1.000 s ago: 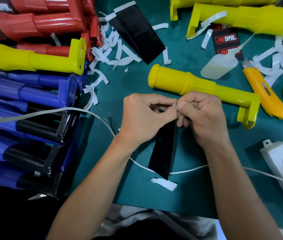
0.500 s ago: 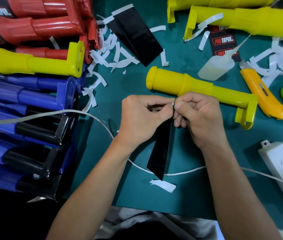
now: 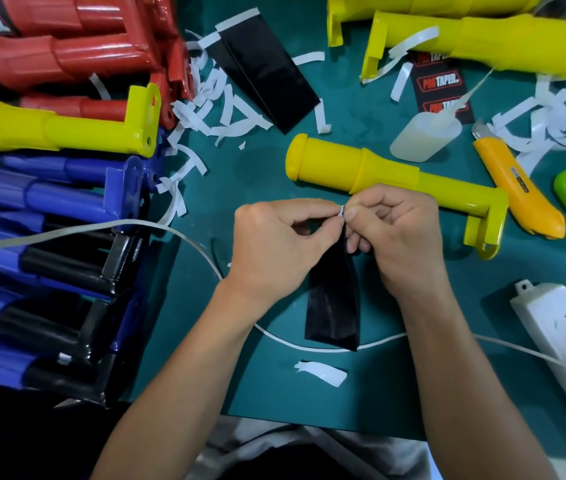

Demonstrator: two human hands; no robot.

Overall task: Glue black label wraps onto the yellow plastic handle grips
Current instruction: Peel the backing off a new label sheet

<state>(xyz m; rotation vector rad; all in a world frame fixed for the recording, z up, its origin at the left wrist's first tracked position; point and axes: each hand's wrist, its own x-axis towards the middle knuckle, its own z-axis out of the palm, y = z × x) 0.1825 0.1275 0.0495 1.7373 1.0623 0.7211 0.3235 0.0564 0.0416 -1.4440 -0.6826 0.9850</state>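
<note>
A black label wrap [image 3: 333,299] hangs down from between my two hands over the green mat. My left hand [image 3: 276,247] and my right hand [image 3: 399,233] pinch its top edge, where a small white tab of backing shows between the fingertips. A bare yellow handle grip [image 3: 371,171] lies just beyond my right hand. Two more black label wraps [image 3: 267,74] lie flat farther back. A clear glue bottle [image 3: 423,133] lies on its side right of the grip.
Red, yellow and blue grips [image 3: 49,133] are stacked along the left. More yellow grips [image 3: 482,39] lie at the back right. An orange utility knife [image 3: 517,188], a white power strip [image 3: 565,344], its cord [image 3: 170,233] and white backing scraps [image 3: 212,109] litter the mat.
The black wrap has turned so its face shows wider and it hangs straighter. My fingertips have worked a white backing tab up at its top edge.
</note>
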